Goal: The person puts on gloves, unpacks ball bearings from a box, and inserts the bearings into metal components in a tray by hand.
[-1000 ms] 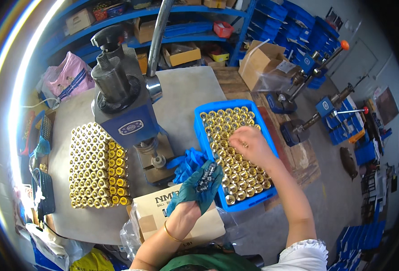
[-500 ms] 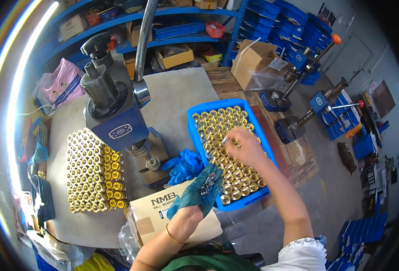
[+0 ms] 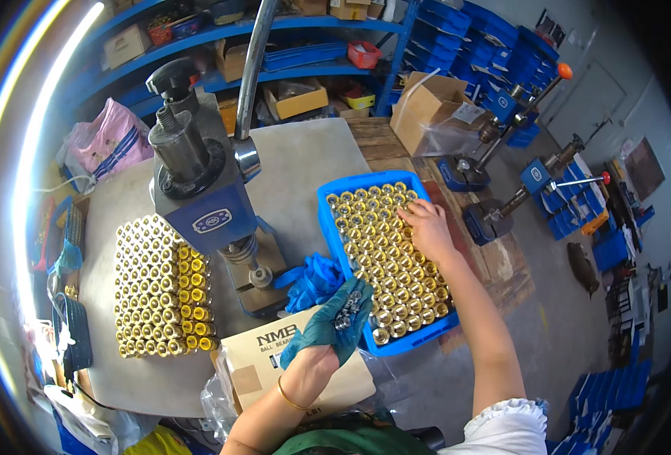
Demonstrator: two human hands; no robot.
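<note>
My left hand (image 3: 331, 326), in a teal glove, is turned palm up and cupped around a small heap of shiny ball bearings (image 3: 344, 312). It is held beside the near left edge of a blue tray (image 3: 335, 244). Rows of upright brass-coloured cylinders (image 3: 385, 262), open at the top, fill the tray. My bare right hand (image 3: 429, 231) reaches over the tray's right side, with its fingers bent down onto the cylinders near the far right corner. Whatever its fingertips pinch is too small and too covered to make out.
A blue hand press (image 3: 210, 216) with a long lever stands left of the tray. Stacked brass cylinders (image 3: 149, 284) lie farther left. Crumpled blue gloves (image 3: 310, 280) and a cardboard box (image 3: 256, 360) sit near my left hand. More presses (image 3: 495, 216) stand at the right.
My right hand has moved right and slightly away, from above the middle of the tray down to the cylinders at its far right. My left hand stays cupped in nearly the same place.
</note>
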